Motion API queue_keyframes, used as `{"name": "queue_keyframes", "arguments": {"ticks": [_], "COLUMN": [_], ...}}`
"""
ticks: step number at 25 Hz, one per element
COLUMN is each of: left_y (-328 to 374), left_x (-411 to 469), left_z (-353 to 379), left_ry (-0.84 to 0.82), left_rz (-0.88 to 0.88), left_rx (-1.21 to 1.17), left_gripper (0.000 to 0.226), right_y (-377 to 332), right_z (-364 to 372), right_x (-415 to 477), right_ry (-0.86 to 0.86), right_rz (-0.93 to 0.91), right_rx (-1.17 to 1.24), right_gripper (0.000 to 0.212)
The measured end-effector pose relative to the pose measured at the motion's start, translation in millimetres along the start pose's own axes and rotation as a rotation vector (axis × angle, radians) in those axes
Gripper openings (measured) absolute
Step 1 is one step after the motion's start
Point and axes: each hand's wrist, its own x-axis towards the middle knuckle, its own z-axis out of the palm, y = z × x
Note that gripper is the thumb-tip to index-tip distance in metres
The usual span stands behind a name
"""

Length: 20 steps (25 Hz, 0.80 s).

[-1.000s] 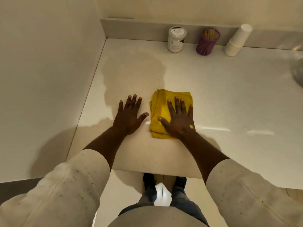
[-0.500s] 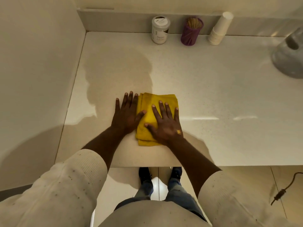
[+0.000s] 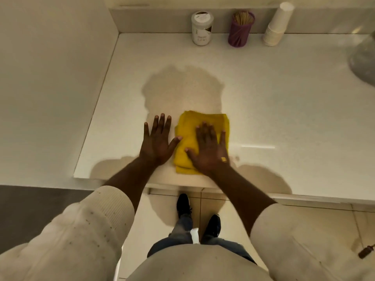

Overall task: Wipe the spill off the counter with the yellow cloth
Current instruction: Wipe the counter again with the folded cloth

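A folded yellow cloth (image 3: 188, 126) lies on the white counter (image 3: 284, 102) close to its front edge. My right hand (image 3: 209, 149) presses flat on the cloth's right half, fingers spread. My left hand (image 3: 157, 142) rests flat and open on the bare counter just left of the cloth, and its thumb tip touches the cloth's edge. A few small brownish spots (image 3: 236, 158) sit on the counter just right of my right wrist. A darker patch behind the hands looks like shadow; I cannot tell whether it is wet.
Against the back ledge stand a white-lidded jar (image 3: 202, 28), a purple toothpick holder (image 3: 240, 29) and a stack of paper cups (image 3: 278, 24). A grey rounded object (image 3: 365, 57) sits at the far right. A wall (image 3: 50, 88) bounds the counter's left side. A small brown bottle (image 3: 366, 251) lies on the floor.
My right hand slid the cloth left until it met my left hand, and nearer the front edge. The head view shifted, so more floor and front edge show.
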Motion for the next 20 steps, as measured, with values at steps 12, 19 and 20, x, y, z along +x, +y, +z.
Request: {"name": "queue_keyframes", "arguments": {"ticks": [12,19,20], "left_y": [34.0,55.6,53.8], "left_x": [-27.1,14.4,18.5], "left_z": [-2.9,-3.9,-2.2], "left_ry": [-0.053,-0.093,-0.091], "left_rz": [-0.04,0.056,0.058], "left_rx": [-0.003,0.005,0.004], "left_gripper": [0.088,0.091,0.09], "right_y": [59.9,126.3,120.9], "right_z": [-9.2,-26.4,-25.8], "right_x": [-12.6,-6.8,-4.1], "right_ry": [0.002,0.011,0.008], "right_rz": [0.047,0.225,0.203], "right_rx": [0.015,0.001,0.004], "right_gripper": [0.083,0.085,0.085]}}
